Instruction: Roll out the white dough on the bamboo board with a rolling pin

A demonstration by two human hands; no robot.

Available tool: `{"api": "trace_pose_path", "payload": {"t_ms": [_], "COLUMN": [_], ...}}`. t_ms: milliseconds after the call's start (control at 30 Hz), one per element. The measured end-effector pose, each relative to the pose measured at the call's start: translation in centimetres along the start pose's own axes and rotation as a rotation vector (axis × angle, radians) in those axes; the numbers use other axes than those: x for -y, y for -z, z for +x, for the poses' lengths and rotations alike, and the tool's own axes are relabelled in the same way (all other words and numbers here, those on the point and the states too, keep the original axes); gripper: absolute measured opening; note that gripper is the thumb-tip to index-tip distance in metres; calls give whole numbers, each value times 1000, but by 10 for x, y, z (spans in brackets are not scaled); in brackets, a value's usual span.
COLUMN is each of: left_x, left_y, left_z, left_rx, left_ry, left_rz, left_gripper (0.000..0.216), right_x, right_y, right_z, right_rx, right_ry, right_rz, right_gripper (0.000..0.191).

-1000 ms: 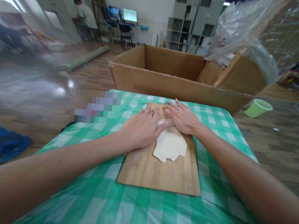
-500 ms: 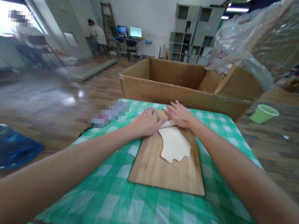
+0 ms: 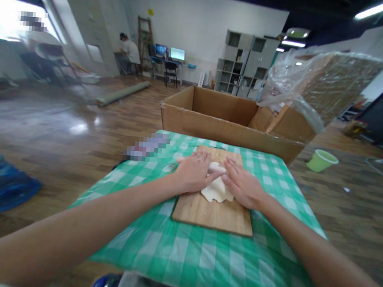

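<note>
A pale rolling pin (image 3: 216,167) lies across a sheet of dough (image 3: 216,193) on a wooden cutting board (image 3: 210,218). My left hand (image 3: 194,172) rests flat over the pin's left part, fingers stretched forward and thumb pointing inward. Over its right part lies my right hand (image 3: 243,183), also flat with fingers extended. Both palms press on top of the pin without wrapping round it. Only the pin's middle and a bit of its left end show; my hands hide the rest. The dough's near edge is ragged.
A green checked tablecloth (image 3: 185,258) covers the table. A large cardboard box (image 3: 209,123) stands just beyond it. On the floor are a green bucket (image 3: 322,161) at right and a blue plastic bag (image 3: 5,186) at left. A blurred-out item (image 3: 148,146) lies at the table's left edge.
My hands and the rolling pin have come back toward me over the dough, covering more of it. The view has tilted up and shifted slightly.
</note>
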State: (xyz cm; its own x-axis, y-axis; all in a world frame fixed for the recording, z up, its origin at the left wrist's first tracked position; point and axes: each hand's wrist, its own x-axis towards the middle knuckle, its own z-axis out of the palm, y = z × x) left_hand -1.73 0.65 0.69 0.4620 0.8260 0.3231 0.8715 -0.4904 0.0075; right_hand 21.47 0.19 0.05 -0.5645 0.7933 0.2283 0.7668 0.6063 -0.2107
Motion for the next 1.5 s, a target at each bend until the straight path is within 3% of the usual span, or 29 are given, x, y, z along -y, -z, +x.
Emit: {"api": "trace_pose_path", "payload": {"t_ms": [133, 267, 500, 767, 1000, 1200, 1500], "left_x": [-6, -7, 3, -9, -8, -1, 12], "left_y": [8, 20, 17, 25, 31, 26, 18], "left_z": [-32, -50, -36, -34, -24, -24, -18], "left_rx": [-16, 41, 76, 117, 194, 194, 193], "left_ry": [-63, -58, -13, 15, 17, 57, 111], "left_rz": [-31, -64, -66, -50, -20, -35, -4], "left_gripper": [68, 61, 73, 77, 72, 73, 71], "right_x": [30, 36, 4, -12, -18, -28, -30], "right_y": [8, 12, 4, 0, -7, -22, -27], "right_z": [-34, -35, 8, 34, 72, 110, 139], "right_rx": [4, 23, 73, 122, 122, 101, 92], "right_ry": [38, 30, -37, -67, -115, -65, -38], "right_rz": [-77, -74, 73, 141, 41, -39, -47], "right_gripper": [83, 87, 80, 87, 92, 93, 87]}}
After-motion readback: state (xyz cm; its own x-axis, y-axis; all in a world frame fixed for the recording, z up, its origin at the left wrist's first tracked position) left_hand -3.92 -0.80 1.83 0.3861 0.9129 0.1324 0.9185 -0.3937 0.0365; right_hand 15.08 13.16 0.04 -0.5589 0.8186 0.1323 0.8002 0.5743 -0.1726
